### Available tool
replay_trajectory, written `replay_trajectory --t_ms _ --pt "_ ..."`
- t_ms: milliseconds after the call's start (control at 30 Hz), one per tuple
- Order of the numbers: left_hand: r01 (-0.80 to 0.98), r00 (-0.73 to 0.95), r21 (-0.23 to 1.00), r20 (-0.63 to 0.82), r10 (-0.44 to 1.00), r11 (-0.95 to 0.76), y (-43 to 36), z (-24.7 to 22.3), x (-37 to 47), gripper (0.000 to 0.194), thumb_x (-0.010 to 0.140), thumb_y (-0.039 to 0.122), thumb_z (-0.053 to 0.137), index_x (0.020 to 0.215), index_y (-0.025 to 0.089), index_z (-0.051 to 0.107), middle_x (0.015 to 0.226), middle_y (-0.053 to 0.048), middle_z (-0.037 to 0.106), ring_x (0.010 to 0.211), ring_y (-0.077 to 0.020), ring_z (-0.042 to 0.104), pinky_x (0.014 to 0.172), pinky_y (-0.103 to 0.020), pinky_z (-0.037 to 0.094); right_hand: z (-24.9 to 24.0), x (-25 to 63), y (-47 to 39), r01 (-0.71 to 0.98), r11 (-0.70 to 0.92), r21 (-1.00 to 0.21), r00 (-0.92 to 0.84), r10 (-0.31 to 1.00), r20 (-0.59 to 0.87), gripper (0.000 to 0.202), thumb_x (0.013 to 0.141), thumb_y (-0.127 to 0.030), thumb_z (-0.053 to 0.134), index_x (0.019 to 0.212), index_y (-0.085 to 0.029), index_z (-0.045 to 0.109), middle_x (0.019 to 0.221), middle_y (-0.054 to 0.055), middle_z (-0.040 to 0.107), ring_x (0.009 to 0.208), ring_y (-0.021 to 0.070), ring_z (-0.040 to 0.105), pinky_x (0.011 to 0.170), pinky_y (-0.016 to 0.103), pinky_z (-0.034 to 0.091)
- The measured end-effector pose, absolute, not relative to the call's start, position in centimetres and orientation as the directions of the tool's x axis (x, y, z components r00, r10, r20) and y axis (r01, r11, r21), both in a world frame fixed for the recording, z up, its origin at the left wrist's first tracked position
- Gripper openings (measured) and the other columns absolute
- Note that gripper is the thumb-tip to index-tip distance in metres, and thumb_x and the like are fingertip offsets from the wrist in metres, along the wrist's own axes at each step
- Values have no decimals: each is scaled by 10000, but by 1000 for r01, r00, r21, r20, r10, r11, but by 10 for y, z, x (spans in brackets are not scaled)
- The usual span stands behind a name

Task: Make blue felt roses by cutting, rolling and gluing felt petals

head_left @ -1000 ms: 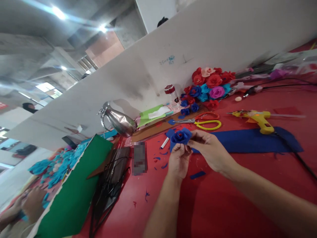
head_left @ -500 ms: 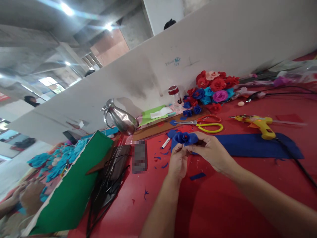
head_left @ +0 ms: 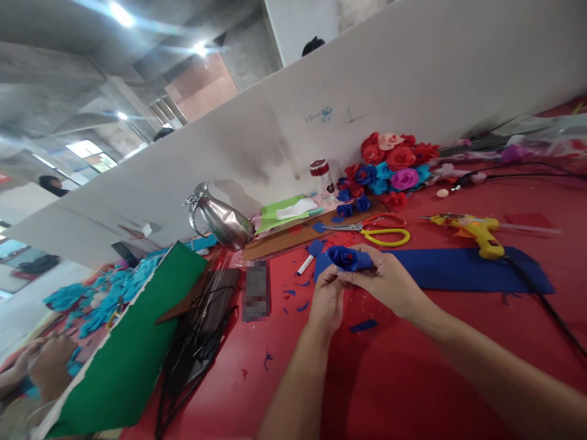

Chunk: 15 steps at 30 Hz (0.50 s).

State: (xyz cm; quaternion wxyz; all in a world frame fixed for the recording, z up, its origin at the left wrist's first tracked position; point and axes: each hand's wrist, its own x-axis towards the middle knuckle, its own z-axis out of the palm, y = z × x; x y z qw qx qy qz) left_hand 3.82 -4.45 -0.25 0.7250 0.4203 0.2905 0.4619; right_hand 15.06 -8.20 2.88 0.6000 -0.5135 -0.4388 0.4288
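Observation:
A dark blue flower (head_left: pixel 347 259) with layered petals is held up over the red table (head_left: pixel 385 379). My left hand (head_left: pixel 328 296) pinches it from below on the left side. On the right, my right hand (head_left: pixel 389 278) has its fingers closed on the flower's right edge. Behind the hands lies a long blue strip (head_left: pixel 435 269). Scissors with red and yellow handles (head_left: pixel 385 235) rest just beyond the flower. A small blue piece (head_left: pixel 363 326) lies on the table below my right hand.
A yellow glue gun (head_left: pixel 479 231) lies at the right, its cable trailing. Colourful flowers (head_left: pixel 394 162), a glass jar (head_left: pixel 324 180) and a metal jug (head_left: pixel 220 217) stand along the wall. A phone (head_left: pixel 255 290) and green board (head_left: pixel 132 348) are left; another person's hands (head_left: pixel 50 363) show beyond.
The blue flower has tipped and turned slightly in my fingers, with its right petal more raised. The whole view has shifted a little; both hands keep their hold.

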Motion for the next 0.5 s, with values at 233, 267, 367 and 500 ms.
replay_trajectory --t_ms 233,267,367,500 --pt "-436 354 887 12 935 154 -38 -2 34 349 650 448 812 614 164 612 656 0 569 679 -133 501 742 -274 402 33 153 -81 -313 129 -941 209 976 65 131 618 -240 646 749 -227 643 707 -9 650 710 168 572 745 333 463" --pt "-433 350 889 15 936 147 -38 -2 33 349 659 447 807 614 163 609 659 0 568 674 -129 493 733 -268 396 34 153 -81 -346 136 -928 213 975 64 133 620 -234 632 753 -229 642 702 -9 646 702 165 568 738 331 456" --pt "-424 354 897 38 934 124 -36 -4 32 351 676 458 796 633 157 623 654 3 558 656 -120 463 701 -255 373 37 155 -81 -421 124 -899 228 973 28 149 608 -249 642 756 -229 643 690 -12 630 662 152 551 694 323 439" --pt "-420 354 902 66 933 96 -35 -6 32 361 689 473 786 630 156 624 650 4 550 645 -118 445 688 -255 359 40 158 -81 -482 91 -872 261 964 -44 192 603 -297 722 773 -225 670 680 -17 622 608 130 524 643 311 424"
